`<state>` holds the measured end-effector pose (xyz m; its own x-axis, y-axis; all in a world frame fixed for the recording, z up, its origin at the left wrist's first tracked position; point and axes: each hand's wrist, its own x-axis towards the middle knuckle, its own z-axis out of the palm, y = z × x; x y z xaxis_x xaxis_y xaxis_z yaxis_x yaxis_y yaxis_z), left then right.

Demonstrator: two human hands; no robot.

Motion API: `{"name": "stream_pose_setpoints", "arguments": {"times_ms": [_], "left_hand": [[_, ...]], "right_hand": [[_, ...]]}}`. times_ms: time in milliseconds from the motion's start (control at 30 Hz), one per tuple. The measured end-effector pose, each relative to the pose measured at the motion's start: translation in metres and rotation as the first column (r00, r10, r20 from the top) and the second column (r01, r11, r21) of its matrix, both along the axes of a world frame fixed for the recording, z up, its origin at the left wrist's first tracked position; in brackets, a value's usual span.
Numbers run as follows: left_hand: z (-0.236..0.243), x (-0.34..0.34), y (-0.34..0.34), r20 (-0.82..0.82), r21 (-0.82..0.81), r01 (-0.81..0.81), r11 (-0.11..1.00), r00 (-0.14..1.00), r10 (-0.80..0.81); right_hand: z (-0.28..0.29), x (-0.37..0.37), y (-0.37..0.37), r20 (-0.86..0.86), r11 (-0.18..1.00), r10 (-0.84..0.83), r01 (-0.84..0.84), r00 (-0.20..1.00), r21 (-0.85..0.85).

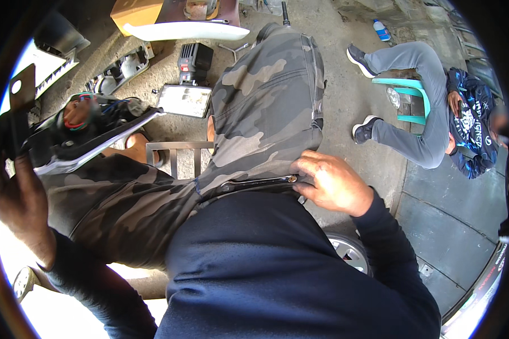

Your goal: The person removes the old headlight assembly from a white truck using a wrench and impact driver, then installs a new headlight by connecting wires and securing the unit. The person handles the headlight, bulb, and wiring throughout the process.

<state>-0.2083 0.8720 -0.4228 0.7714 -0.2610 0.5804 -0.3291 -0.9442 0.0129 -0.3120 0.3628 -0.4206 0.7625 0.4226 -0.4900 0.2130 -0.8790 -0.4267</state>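
My right hand rests on my lap, its fingers closed around one end of a dark metal wrench that lies across my camouflage trousers. My left hand is raised at the far left, in shadow. It grips the lower part of a black flat bracket with a round hole near its top. Just right of that hand sits a black vehicle body part with coloured wires and a white trim edge.
Another person in grey trousers sits on a teal plastic chair at the right. On the concrete floor lie a white panel, a black box, a headlight unit and a bottle. A metal frame stands under my legs, and a wheel is by my right elbow.
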Motion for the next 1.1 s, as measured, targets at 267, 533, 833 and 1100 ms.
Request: {"name": "stream_pose_setpoints", "arguments": {"times_ms": [267, 533, 833, 1100], "left_hand": [[0.011, -0.021, -0.067, -0.107, -0.274, 0.102, 0.956, 0.985, -0.136], [0.026, -0.034, -0.103, -0.085, -0.295, 0.347, 0.891, 0.919, -0.386], [-0.006, -0.077, -0.122, -0.109, -0.256, 0.327, 0.910, 0.925, -0.363], [-0.002, -0.100, -0.129, -0.153, -0.259, 0.353, 0.899, 0.904, -0.399]], "right_hand": [[0.016, 0.000, 0.005, 0.050, 0.979, -0.064, 0.053, 0.997, 0.197], [0.058, 0.075, 0.040, -0.190, 0.406, -0.067, 0.201, 0.980, 0.892], [0.039, 0.124, 0.129, -0.507, 0.670, 0.061, 0.341, 0.860, 0.659], [0.034, 0.155, 0.138, -0.699, 0.719, 0.192, 0.386, 0.689, 0.578]]}}
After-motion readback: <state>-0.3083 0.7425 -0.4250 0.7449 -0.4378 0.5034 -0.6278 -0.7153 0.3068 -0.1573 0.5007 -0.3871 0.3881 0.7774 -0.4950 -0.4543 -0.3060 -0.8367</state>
